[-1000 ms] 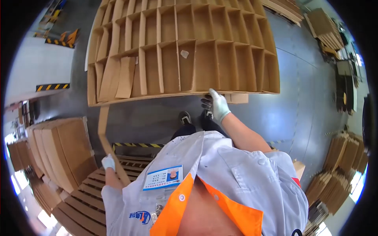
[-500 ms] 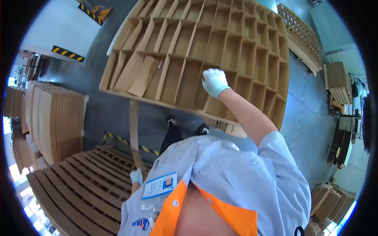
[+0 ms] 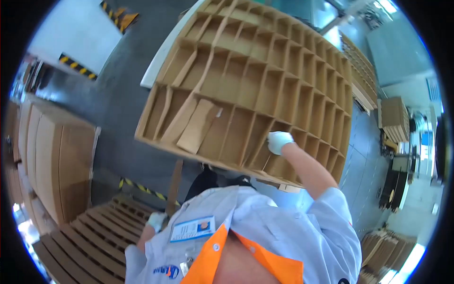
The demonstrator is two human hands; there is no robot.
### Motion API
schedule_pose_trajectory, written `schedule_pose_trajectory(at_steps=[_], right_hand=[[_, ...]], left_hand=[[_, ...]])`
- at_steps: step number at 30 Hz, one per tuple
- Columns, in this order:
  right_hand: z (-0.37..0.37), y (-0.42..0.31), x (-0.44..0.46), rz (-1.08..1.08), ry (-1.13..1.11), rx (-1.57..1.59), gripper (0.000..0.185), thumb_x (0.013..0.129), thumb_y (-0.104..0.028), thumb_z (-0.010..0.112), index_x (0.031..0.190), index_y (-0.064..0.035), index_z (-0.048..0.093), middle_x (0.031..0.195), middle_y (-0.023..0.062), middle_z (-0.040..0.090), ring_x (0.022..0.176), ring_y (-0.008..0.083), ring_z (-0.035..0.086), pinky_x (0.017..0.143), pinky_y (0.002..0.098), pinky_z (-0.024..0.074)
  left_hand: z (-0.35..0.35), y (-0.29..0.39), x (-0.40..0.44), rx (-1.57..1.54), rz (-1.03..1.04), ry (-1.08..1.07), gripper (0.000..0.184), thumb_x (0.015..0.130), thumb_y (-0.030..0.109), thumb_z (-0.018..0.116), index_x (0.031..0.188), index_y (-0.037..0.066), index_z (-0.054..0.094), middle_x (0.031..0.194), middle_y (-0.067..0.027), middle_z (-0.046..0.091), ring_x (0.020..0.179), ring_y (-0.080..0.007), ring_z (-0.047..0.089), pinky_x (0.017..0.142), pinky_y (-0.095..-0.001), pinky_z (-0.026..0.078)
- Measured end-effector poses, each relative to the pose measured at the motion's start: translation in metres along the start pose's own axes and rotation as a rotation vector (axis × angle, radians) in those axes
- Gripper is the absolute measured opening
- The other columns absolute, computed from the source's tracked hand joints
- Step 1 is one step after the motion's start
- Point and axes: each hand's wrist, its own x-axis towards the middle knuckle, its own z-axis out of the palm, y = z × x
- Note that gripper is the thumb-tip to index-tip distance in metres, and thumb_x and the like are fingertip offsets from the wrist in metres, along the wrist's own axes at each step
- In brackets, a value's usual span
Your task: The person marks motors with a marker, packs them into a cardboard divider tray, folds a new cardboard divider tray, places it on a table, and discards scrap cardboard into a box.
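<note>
A large cardboard divider grid (image 3: 189, 152) of many rectangular cells lies in front of me. My right hand (image 3: 280, 143), in a white glove, is closed at the front row, with its fingers around the top of a slanted cardboard divider (image 3: 261, 154); the fingertips are partly hidden. Low at my left side, my left hand (image 3: 156, 221), also gloved, is closed on a long cardboard strip (image 3: 174, 184). The strip's upper end is near the grid's front edge. A loose folded cardboard piece (image 3: 197, 127) lies slanted over the front left cells.
A slatted brown pallet (image 3: 90, 239) is at the lower left, below stacked cardboard boxes (image 3: 71, 165). Another cardboard grid stack (image 3: 362, 71) stands at the far right. Yellow-black tape (image 3: 146, 190) marks the floor, and more cardboard stacks (image 3: 391, 253) stand at the lower right.
The view has shifted, so the grid sits lower and further right. My right hand stays by the front-row dividers. The strip at my left hand shows shorter and leans the other way.
</note>
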Motion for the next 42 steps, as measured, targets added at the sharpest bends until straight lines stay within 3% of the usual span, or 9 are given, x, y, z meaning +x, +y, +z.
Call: schedule_pose_trajectory(at_steps=[3,6,9,16,22,28,29,31,42], right_hand=[[-0.055,0.017,-0.04,-0.036,0.063,0.194,0.029,0.094,-0.025,0.058,0.11,-0.007,0.074,0.111,0.0213,0.075,0.109,0.0399,0.07,0.096,0.0473,0.0549],[-0.11,0.068,-0.034,0.036,0.677,0.451,0.02,0.095,-0.022,0.068,0.102,-0.0039,0.073,0.098,0.0204,0.074,0.088,0.0329,0.07,0.082,0.0397,0.0557],[-0.135,0.147,0.017,0.038,0.926,0.643,0.037,0.101,-0.03,0.071,0.13,-0.006,0.067,0.112,0.0111,0.076,0.094,0.0158,0.067,0.086,0.0333,0.0537],[-0.079,-0.051,-0.061,-0.271,0.365,0.859,0.044,0.101,-0.015,0.07,0.14,0.0022,0.061,0.131,0.0108,0.07,0.12,0.0175,0.065,0.104,0.0327,0.051],[0.013,-0.16,-0.118,-0.327,0.068,1.135,0.043,0.101,-0.016,0.069,0.139,0.0033,0.061,0.125,0.0119,0.073,0.115,0.0168,0.067,0.104,0.0324,0.0518],[0.052,-0.157,-0.134,-0.48,0.187,0.908,0.042,0.098,-0.025,0.072,0.132,-0.0013,0.066,0.117,0.0205,0.074,0.109,0.0313,0.073,0.096,0.0397,0.0566],[0.049,-0.157,-0.135,-0.451,0.12,0.947,0.042,0.097,-0.028,0.071,0.131,-0.0023,0.066,0.116,0.0214,0.074,0.108,0.0343,0.072,0.095,0.0411,0.0557],[0.036,-0.161,-0.144,-0.539,0.121,0.9,0.052,0.097,-0.034,0.069,0.137,-0.0028,0.063,0.13,0.0255,0.068,0.121,0.0421,0.065,0.103,0.0464,0.0523],[-0.03,-0.336,-0.115,-0.974,0.195,0.763,0.094,0.08,-0.033,0.081,0.156,0.0037,0.04,0.154,0.0291,0.049,0.143,0.0439,0.048,0.12,0.0466,0.04]], left_hand=[[-0.109,0.066,-0.025,-0.499,-0.042,0.114,0.037,0.103,0.031,0.053,0.116,0.003,0.072,0.102,-0.0174,0.075,0.087,-0.0296,0.072,0.073,-0.0403,0.056],[-0.126,0.064,0.006,-0.885,-0.334,0.093,0.041,0.1,0.034,0.061,0.116,-0.002,0.073,0.094,-0.0142,0.074,0.076,-0.0243,0.07,0.069,-0.037,0.054],[-0.17,0.094,0.014,-1.17,-0.5,0.115,0.037,0.101,0.03,0.062,0.116,-0.002,0.073,0.093,-0.0124,0.074,0.082,-0.0239,0.072,0.074,-0.0355,0.055],[-0.213,0.086,0.021,-2.016,-0.18,0.2,0.039,0.103,0.01,0.057,0.14,-0.003,0.059,0.124,-0.0193,0.072,0.112,-0.0295,0.072,0.098,-0.0411,0.058],[-0.239,0.13,0.008,-0.997,-0.154,0.495,0.035,0.102,0.016,0.068,0.135,0.004,0.065,0.121,-0.0109,0.073,0.115,-0.0186,0.067,0.104,-0.0323,0.052],[-0.195,0.13,-0.019,0.17,-0.1,0.73,0.049,0.09,0.009,0.064,0.138,0.019,0.068,0.119,-0.0196,0.073,0.116,-0.0392,0.067,0.105,-0.049,0.052],[-0.215,0.163,-0.042,0.168,-0.352,0.507,0.045,0.094,0.009,0.065,0.138,0.013,0.067,0.12,-0.0199,0.073,0.115,-0.0378,0.068,0.105,-0.0475,0.051],[-0.244,0.207,-0.076,-0.725,-0.166,0.937,0.034,0.1,0.01,0.07,0.128,-0.007,0.065,0.115,-0.014,0.074,0.109,-0.0217,0.066,0.099,-0.0385,0.051],[-0.335,0.177,-0.195,-1.156,0.204,1.356,0.047,0.113,0.029,0.054,0.142,-0.007,0.054,0.128,-0.0121,0.064,0.115,-0.0201,0.061,0.101,-0.0348,0.049]])
